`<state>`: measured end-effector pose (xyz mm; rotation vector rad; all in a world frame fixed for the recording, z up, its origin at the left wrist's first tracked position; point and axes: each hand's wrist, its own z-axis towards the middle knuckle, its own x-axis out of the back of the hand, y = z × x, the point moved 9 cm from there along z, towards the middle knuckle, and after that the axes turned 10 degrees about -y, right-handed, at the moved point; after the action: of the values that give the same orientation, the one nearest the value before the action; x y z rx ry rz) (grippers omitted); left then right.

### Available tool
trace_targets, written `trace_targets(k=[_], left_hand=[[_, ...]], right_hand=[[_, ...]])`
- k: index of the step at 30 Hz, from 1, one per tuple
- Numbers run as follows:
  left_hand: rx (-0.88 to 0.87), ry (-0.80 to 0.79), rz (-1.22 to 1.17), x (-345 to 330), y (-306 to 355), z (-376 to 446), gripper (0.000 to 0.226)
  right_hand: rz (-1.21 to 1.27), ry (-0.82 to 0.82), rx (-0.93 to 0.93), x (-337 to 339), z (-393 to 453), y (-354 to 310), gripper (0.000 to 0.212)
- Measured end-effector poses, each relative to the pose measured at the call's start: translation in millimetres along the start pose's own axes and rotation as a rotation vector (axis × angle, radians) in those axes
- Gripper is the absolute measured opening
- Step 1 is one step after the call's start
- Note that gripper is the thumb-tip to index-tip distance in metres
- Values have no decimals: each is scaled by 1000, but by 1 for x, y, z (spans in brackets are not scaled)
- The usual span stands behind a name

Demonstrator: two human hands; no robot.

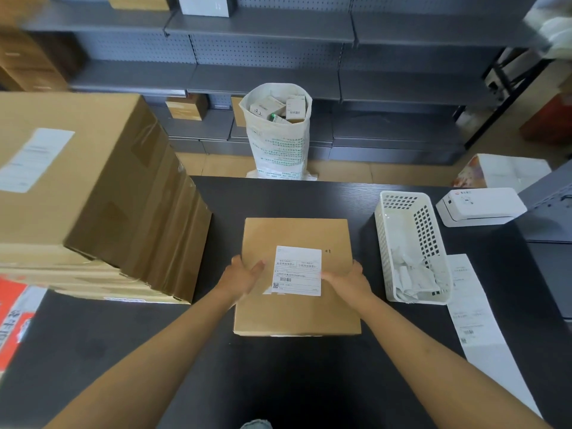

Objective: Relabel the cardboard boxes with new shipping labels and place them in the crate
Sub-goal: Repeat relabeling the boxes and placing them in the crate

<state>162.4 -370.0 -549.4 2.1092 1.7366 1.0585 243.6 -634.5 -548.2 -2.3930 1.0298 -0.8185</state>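
A flat brown cardboard box (294, 233) lies in the middle of the black table (325, 196). A white shipping label (297, 270) is stuck on its top face. My left hand (244, 278) rests on the box's left part, thumb near the label's left edge, fingers over the box's side. My right hand (349, 281) lies flat on the right part, fingertips touching the label's right edge. A white plastic basket (411, 246) holding torn paper scraps stands right of the box.
A tall stack of large cardboard boxes (86, 187) fills the table's left. A white label printer (481, 205) and a long label strip (473, 308) lie at the right. Behind the table a white sack (278, 140) of small boxes stands before grey shelves (266, 75).
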Motion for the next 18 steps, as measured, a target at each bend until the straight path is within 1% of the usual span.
trace_targets(k=[2, 4, 8, 15, 18], left_hand=[[7, 4, -10, 0, -1, 0, 77], [6, 3, -20, 0, -2, 0, 77], [-19, 2, -12, -1, -1, -2, 77], [-25, -15, 0, -4, 1, -6, 75], [-27, -26, -10, -5, 3, -8, 74]], right_hand=[[-33, -66, 5, -4, 2, 1, 115], [-33, -122, 9, -4, 3, 4, 124], [-44, -177, 55, -1, 4, 7, 126], [-147, -166, 87, -1, 3, 0, 129], [-119, -193, 77, -2, 5, -1, 127]])
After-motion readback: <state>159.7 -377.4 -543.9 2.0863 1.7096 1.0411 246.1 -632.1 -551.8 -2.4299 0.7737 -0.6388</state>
